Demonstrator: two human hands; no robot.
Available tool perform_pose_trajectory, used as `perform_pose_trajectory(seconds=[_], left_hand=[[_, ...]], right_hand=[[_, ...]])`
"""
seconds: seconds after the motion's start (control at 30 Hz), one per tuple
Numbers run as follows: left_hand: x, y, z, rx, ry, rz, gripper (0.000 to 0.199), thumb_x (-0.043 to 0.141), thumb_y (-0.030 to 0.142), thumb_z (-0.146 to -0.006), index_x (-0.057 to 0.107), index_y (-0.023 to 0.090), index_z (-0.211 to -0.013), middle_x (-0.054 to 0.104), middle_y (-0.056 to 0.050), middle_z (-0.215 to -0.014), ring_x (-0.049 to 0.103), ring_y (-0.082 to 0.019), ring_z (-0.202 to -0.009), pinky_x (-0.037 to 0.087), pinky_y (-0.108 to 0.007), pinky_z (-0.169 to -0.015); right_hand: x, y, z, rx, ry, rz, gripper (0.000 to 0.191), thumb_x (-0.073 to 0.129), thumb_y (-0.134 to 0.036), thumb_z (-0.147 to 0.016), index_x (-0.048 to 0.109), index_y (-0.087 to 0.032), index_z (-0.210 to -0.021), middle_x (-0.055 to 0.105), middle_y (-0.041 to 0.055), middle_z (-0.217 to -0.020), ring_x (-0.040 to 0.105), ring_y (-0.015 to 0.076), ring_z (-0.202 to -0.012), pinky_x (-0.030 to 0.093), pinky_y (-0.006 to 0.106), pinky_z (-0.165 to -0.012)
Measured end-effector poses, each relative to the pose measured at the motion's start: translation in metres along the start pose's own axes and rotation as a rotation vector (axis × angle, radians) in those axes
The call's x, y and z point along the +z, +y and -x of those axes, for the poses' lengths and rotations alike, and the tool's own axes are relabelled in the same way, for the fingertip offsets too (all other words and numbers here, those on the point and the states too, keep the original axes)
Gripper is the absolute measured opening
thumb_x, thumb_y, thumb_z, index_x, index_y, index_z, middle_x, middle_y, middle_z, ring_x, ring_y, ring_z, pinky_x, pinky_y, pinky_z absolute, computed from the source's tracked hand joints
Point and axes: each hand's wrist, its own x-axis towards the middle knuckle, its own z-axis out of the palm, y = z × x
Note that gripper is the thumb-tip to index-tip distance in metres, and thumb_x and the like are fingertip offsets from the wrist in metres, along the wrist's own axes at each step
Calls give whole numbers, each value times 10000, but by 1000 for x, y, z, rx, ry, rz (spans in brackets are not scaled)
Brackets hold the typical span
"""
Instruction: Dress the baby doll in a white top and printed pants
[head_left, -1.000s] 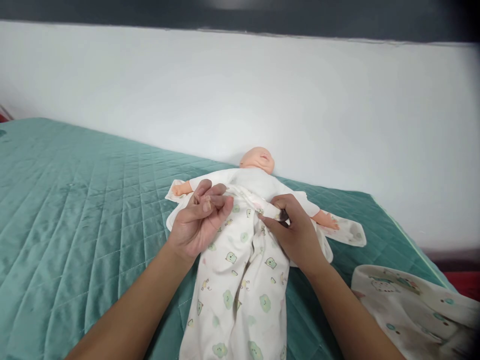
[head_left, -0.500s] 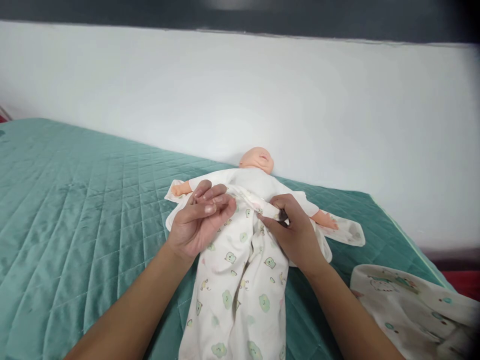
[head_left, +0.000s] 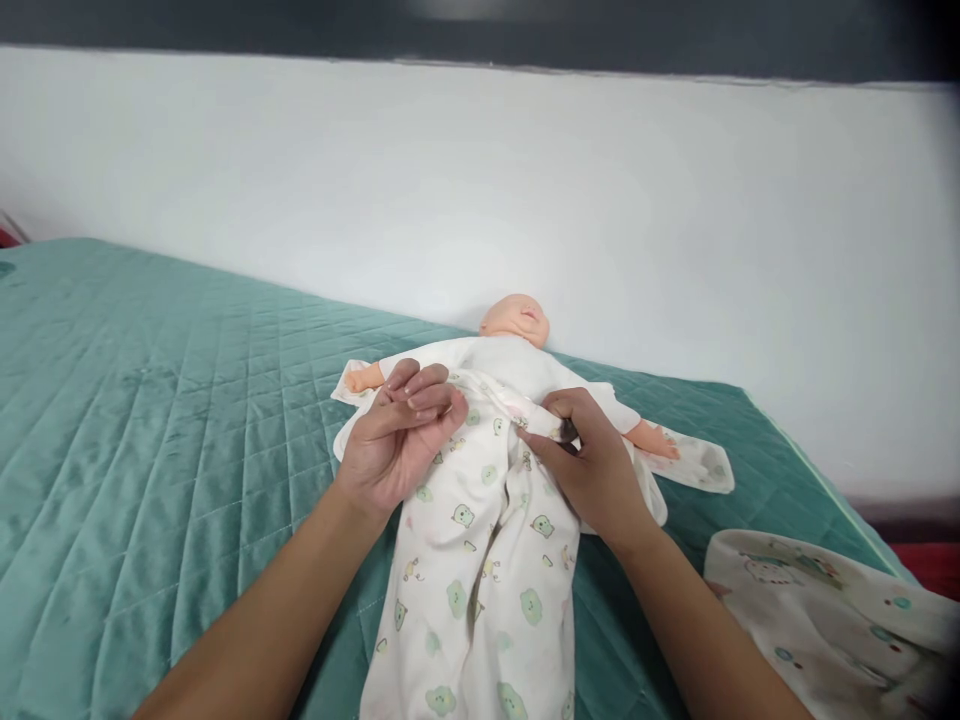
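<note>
A baby doll (head_left: 516, 318) lies on its back with both arms spread, in a white top (head_left: 502, 352) and white trousers (head_left: 480, 560) printed with green figures. At the waistband's right side, my right hand (head_left: 589, 465) pinches the trouser fabric between thumb and fingers. A small dark patch shows at that grip. My left hand (head_left: 405, 435) is turned palm up at the waistband's left side, its fingers curled in and the thumb bent against them. Whether any cloth is in those curled fingers cannot be made out. The trouser legs run down toward me.
Under the doll lies a teal quilted bed cover (head_left: 187, 430). A spread printed cloth (head_left: 716, 466) shows beneath the doll's arms. Another printed white cloth (head_left: 810, 610) lies at the lower right, beside my right forearm. A white wall (head_left: 375, 190) rises behind the doll's head.
My left thumb has bent further in behind the curled fingers, and that hand has shifted very slightly left. My right hand keeps its grip on the trousers.
</note>
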Motion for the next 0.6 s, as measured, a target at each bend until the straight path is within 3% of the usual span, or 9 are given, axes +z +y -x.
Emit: perform_pose_trajectory(seconds=[0.27,0.6], left_hand=[[-3,0,-1,-37,-59,56,338,486,-126,-691,434,190,-798,469,51,-801,571,-16,-692,566,-250,-904],[-5,0,-3,-37,-52,-1,334,587,-72,-677,465,201,-826,483,42,-849,575,-30,-735,570,-254,-891]], right_hand=[[1,1,0,-16,3,-9,193,690,-260,-871,497,-247,-871,536,-18,-943,466,138,-743,410,295,-645],[1,1,0,-15,7,-10,192,691,-255,-870,500,-247,-867,542,-19,-952,470,137,-753,408,288,-641]])
